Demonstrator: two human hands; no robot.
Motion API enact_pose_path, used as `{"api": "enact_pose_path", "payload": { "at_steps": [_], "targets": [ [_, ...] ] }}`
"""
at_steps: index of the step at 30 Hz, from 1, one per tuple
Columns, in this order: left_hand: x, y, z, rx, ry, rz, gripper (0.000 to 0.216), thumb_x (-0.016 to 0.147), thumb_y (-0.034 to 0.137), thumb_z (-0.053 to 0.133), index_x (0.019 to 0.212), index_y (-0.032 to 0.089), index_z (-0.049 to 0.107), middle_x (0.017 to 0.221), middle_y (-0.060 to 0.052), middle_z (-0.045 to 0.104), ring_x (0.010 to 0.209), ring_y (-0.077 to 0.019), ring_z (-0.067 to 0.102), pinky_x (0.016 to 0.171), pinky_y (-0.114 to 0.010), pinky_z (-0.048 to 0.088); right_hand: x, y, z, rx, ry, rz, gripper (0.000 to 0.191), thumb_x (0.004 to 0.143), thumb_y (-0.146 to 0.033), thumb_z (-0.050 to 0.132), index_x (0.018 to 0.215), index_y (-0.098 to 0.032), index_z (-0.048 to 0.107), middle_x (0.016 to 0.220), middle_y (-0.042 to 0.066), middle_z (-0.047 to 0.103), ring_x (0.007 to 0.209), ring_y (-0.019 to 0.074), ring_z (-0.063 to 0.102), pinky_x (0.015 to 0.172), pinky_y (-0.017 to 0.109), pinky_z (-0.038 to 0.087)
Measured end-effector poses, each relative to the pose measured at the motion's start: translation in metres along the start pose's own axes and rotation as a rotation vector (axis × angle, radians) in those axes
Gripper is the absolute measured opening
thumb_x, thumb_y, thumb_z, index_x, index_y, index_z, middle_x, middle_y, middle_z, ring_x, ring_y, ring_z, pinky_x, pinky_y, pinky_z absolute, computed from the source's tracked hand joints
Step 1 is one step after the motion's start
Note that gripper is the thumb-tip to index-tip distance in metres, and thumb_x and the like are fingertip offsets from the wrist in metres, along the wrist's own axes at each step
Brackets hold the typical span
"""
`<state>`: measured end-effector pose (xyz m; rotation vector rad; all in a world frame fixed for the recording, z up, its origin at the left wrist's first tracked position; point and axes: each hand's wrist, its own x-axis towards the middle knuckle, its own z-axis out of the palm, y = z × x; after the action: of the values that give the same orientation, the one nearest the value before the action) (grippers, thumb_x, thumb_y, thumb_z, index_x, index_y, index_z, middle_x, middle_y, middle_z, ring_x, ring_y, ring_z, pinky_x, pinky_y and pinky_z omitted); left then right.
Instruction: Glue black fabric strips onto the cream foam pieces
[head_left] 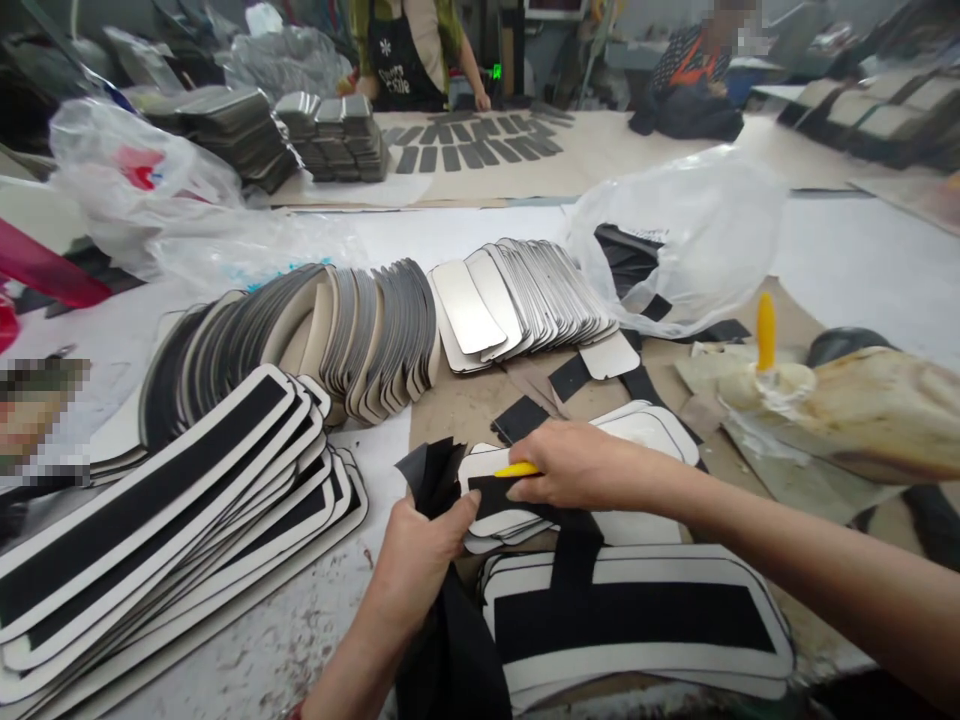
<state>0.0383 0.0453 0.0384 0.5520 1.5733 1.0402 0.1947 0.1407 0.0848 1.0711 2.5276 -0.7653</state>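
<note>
My left hand (pixel 420 550) is closed around a bundle of black fabric strips (pixel 439 600) that hangs down toward me. My right hand (pixel 574 465) pinches a thin yellow tool (pixel 516 469) and presses a black strip (pixel 525 500) onto a small white rounded panel (pixel 495 515). That panel tops a short stack. Just in front lies a larger white panel with a black band (pixel 637 620) across it.
A fanned pile of long white panels with black bands (pixel 172 520) fills the left. Grey and silver panel stacks (pixel 360 330) lie behind. A glue pot with a yellow brush (pixel 766 370) stands at right, beside a clear plastic bag (pixel 675 240). Other people work at the far table.
</note>
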Motion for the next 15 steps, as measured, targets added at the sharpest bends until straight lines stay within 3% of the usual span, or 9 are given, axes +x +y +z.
{"api": "enact_pose_path", "payload": {
  "at_steps": [4,8,15],
  "targets": [
    [0.003,-0.007,-0.007,-0.013,-0.054,-0.032,0.032,0.062,0.037,0.076,0.06,0.016,0.053,0.041,0.007,0.042,0.04,-0.0077,0.033,0.039,-0.02,0.024,-0.049,0.035,-0.011,0.067,-0.024,0.179,0.019,0.083,-0.033,0.053,0.072,-0.019,0.06,0.069,0.002,0.063,0.062,0.0167,0.056,0.053,0.024,0.032],
    [0.005,-0.014,-0.011,-0.046,-0.094,-0.057,0.039,0.062,0.04,0.078,0.057,0.017,0.047,0.043,0.006,0.042,0.042,-0.0068,0.034,0.042,-0.019,0.026,-0.086,0.07,-0.011,0.098,0.128,0.343,0.026,0.088,-0.037,0.046,0.071,-0.019,0.055,0.072,0.003,0.062,0.067,0.0178,0.058,0.059,0.026,0.035],
    [0.009,-0.023,-0.017,-0.023,-0.058,-0.069,0.04,0.059,0.04,0.081,0.056,0.016,0.05,0.047,0.005,0.045,0.044,-0.0084,0.038,0.042,-0.02,0.031,-0.076,0.072,0.012,-0.161,0.162,0.63,0.028,0.089,-0.04,0.045,0.087,-0.018,0.062,0.085,0.01,0.067,0.08,0.025,0.063,0.063,0.029,0.039]
  ]
}}
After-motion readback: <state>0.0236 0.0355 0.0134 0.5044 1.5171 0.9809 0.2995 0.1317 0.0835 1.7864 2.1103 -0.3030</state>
